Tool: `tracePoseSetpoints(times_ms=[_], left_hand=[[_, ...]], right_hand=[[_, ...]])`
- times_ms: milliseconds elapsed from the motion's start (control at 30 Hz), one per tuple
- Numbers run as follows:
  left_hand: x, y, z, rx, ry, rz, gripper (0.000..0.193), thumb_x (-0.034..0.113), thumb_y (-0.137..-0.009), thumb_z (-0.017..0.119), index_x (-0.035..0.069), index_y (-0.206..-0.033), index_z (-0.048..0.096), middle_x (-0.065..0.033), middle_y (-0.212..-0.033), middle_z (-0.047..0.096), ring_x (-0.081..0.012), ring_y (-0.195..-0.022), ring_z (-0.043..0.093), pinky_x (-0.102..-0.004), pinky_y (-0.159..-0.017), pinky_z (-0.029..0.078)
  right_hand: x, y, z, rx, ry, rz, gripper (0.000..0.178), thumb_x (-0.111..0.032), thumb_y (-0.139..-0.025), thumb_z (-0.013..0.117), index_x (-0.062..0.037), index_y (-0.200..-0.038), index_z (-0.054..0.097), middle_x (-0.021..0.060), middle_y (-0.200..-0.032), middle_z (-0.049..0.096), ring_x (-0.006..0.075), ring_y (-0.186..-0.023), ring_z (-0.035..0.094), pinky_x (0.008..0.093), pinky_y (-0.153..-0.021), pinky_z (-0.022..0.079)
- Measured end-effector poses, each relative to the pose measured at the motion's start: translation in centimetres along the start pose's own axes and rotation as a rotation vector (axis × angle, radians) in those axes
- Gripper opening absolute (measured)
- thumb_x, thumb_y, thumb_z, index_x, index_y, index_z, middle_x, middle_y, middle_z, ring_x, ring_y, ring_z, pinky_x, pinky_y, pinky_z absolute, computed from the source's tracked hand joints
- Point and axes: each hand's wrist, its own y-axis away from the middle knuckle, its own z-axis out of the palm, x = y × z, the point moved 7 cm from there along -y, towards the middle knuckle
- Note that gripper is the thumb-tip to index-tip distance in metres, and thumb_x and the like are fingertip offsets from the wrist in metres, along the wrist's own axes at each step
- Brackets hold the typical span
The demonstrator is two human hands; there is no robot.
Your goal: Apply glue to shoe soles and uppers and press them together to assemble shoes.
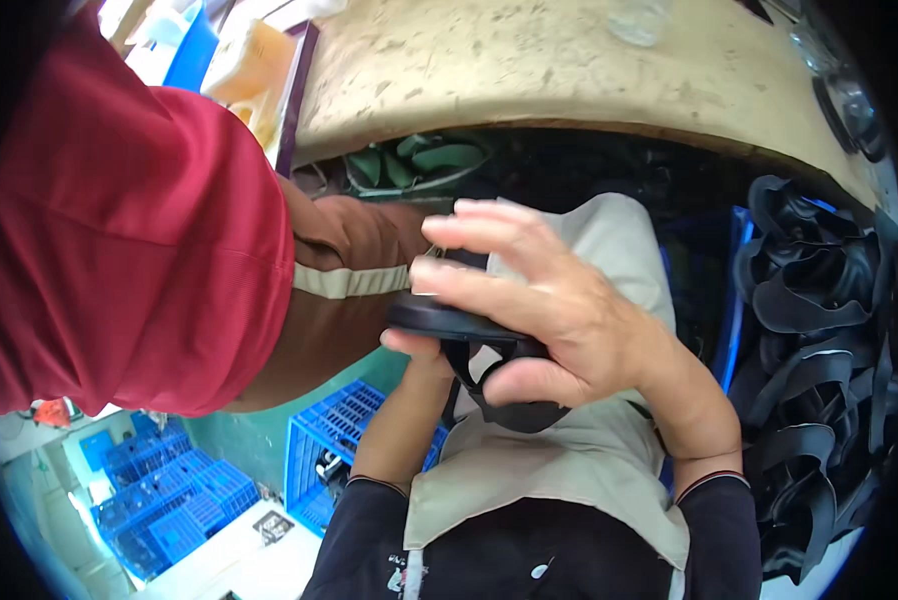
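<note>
A red sleeve point(129, 230) of a person close beside is filling the left of the view, the nearest thing by far. Just right of it, the right hand point(539, 300) is lying with fingers spread over a flat black rubber piece point(449, 322), thumb curling beneath it near a black loop point(489, 375). The left hand point(419, 345) is coming up from below, its fingers hidden behind the piece, so I cannot tell whether they are closed or spread. Both hands are working above a beige apron point(569, 450), in front of the near edge of a worn tabletop point(529, 70). Black rubber strips point(819, 330) are piling up at the right. Blue crates point(319, 450) are sitting on the floor below.
</note>
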Motion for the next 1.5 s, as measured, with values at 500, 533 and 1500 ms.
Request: tracePoseSetpoints(times_ms=[500,533,1500], left_hand=[[2.9,1.5,8.9,0.368,-0.355,-0.233,0.067,0.065,-0.095,0.063,0.003,-0.121,0.062,-0.0063,-0.107,0.068,-0.0137,-0.093,0.064,-0.0271,-0.088,0.052],[2.3,0.1,10.8,0.218,-0.393,-0.376,0.060,0.060,-0.098,0.063,0.003,-0.118,0.061,-0.0058,-0.103,0.066,-0.0128,-0.089,0.060,-0.0262,-0.083,0.049],[0.7,3.7,3.4,0.580,-0.363,-0.274,0.020,0.002,-0.094,0.067,-0.001,-0.112,0.073,-0.0052,-0.095,0.070,-0.0098,-0.079,0.059,-0.0208,-0.073,0.049]], right_hand=[[-9.1,2.5,-0.4,-0.129,-0.003,0.382,0.073,-0.020,-0.069,0.060,0.0011,-0.139,0.059,0.0219,-0.157,0.044,0.0419,-0.146,0.037,0.0511,-0.120,0.028],[-10.2,1.6,-1.3,-0.090,0.011,0.404,0.067,-0.023,-0.073,0.063,0.0013,-0.136,0.061,0.0222,-0.155,0.046,0.0408,-0.145,0.038,0.0509,-0.119,0.030],[1.7,5.2,-2.0,-0.051,-0.213,0.779,0.012,-0.010,-0.086,0.068,-0.0017,-0.094,0.066,0.0011,-0.086,0.061,0.0122,-0.078,0.051,0.0242,-0.072,0.041]])
